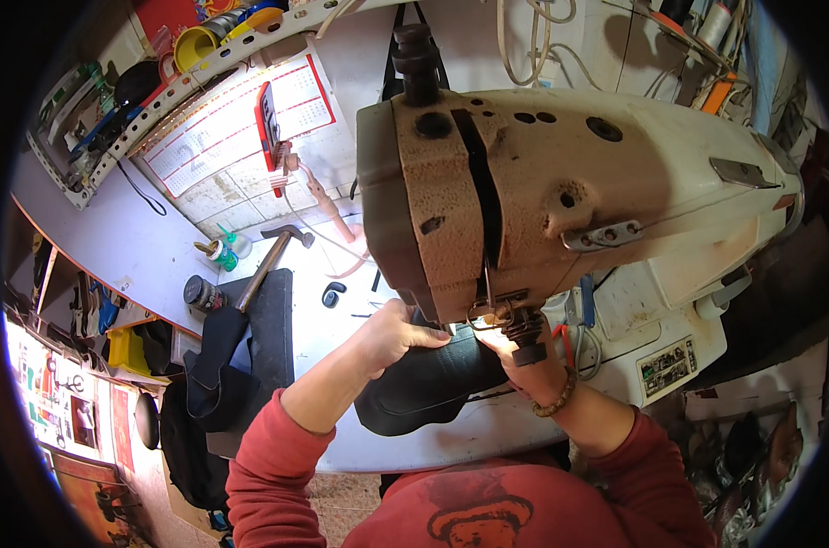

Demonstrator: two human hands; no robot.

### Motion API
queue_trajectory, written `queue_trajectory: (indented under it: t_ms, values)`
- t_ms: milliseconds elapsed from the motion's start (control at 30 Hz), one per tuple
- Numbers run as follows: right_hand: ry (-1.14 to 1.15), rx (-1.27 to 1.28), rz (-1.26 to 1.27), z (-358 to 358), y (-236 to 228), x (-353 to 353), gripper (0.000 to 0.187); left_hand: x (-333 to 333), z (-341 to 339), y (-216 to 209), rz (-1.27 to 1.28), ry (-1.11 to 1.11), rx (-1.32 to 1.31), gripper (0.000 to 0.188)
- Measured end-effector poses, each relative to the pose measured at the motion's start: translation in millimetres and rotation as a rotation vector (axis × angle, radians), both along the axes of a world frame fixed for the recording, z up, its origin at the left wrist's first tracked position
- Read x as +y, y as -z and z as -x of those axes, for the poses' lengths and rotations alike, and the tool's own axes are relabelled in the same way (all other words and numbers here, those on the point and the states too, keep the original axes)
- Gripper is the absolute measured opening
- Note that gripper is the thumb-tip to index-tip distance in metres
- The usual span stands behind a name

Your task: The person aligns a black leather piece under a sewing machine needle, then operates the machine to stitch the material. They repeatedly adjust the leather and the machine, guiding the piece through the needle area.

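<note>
We are holding a black, leather-like piece (414, 388) over the white table (341, 452), its upper edge lying beneath the sewing machine (524, 192). Our left hand (389, 336) is gripping that edge, thumb on top; our right hand (535, 373) is reaching in beside the needle area, its fingers too hidden for telling their grip. We are judging the stitching under way, faint lines showing; how much is remaining, we cannot tell.
</note>
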State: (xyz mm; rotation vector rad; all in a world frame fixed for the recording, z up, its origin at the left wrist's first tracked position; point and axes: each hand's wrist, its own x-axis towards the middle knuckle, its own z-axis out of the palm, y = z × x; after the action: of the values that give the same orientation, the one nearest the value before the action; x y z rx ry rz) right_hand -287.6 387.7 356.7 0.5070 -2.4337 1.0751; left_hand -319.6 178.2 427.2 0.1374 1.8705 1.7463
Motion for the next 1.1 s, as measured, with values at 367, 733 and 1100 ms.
queue_trajectory:
  t_ms: [367,733,1100]
  values:
    - [-0.048,0.272,-0.072,-58,-111,82,0.029,-4,9,-9,-0.160,-0.001,-0.013,0.037]
    - [0.751,0.062,-0.325,43,-290,426,0.026,-10,15,4,-0.189,0.050,-0.080,0.031]
    - [0.767,0.170,0.017,33,-236,490,0.040,-6,19,11,-0.214,0.085,0.002,0.033]
